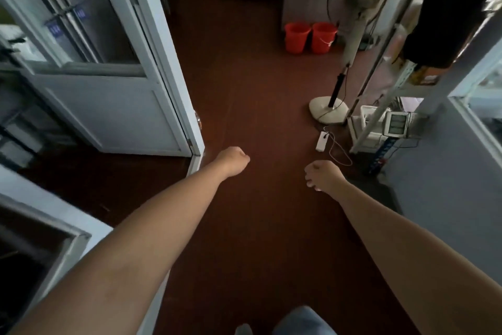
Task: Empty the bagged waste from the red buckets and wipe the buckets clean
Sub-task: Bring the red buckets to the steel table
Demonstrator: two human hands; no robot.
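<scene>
From the head view, the two red buckets [297, 37] stood side by side on the floor [244, 226] just beside the pedestal fan [353, 41], probably parked there clear of the walkway. The left hand [233, 160] and right hand [322, 175] were held out well short of the fan, fingers curled around nothing, since the buckets looked far out of reach. Any bagged waste inside them could not be made out.

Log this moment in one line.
red buckets: side by side near fan, untouched | left grip: curled, empty | right grip: curled, empty
</scene>
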